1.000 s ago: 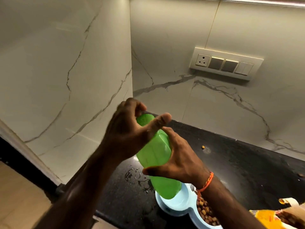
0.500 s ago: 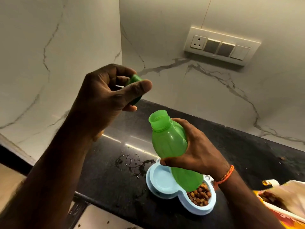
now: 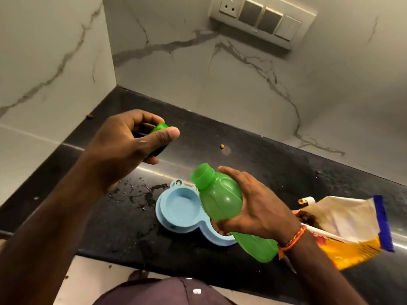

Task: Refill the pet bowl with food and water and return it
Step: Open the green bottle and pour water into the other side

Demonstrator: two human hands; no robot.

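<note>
Green plastic is filling both hands: the right hand (image 3: 257, 205) is gripping a bottle (image 3: 226, 208) around its middle, its fingers (image 3: 229, 172) curled over the far side and the thumb under the near side, and the bottle is tilting with its uncapped mouth up and to the left, above the bowl. The left hand (image 3: 130, 146) is holding the bottle's cap (image 3: 160, 128) off to the left, higher than the bottle's mouth, thumb and curled fingers pinching it. The pale blue double pet bowl (image 3: 176, 212) is sitting on the black table (image 3: 286, 170), near its front edge; its left cup is showing no food, while the right cup, mostly hidden behind the bottle and hand, is showing a little brown kibble (image 3: 223, 233). Splashes of water (image 3: 141, 192) are lying on the table just left of the bowl. An opened yellow and white food bag (image 3: 343, 230) is lying to the right, and a few stray kibble pieces are scattered further back
</note>
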